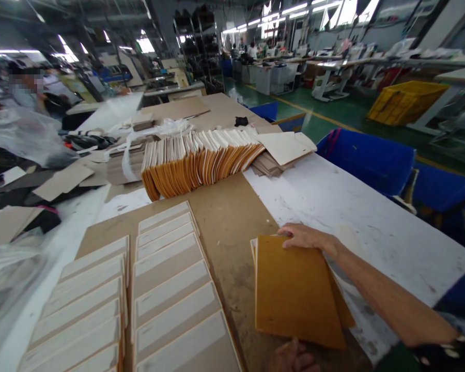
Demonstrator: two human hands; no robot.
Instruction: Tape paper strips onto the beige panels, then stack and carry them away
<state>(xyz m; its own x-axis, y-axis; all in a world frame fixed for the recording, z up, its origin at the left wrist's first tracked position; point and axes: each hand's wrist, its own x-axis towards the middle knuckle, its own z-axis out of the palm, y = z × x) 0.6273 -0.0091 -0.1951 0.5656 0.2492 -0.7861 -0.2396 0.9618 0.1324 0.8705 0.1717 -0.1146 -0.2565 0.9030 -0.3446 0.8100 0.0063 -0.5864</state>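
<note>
My right hand grips the far edge of a small stack of ochre-brown cardboard sheets lying on the brown board, fingers curled over the top sheet. My left hand shows only as knuckles at the bottom edge, touching the stack's near edge; its fingers are hidden. To the left, two columns of overlapping pale sheets are laid out on the board. A long fanned row of the same ochre sheets stands on edge further back.
The white worktable extends right. Blue bins stand beyond its right edge, a yellow crate across the green floor. Loose cardboard pieces, plastic bags and a person sit at the left. Other workstations fill the background.
</note>
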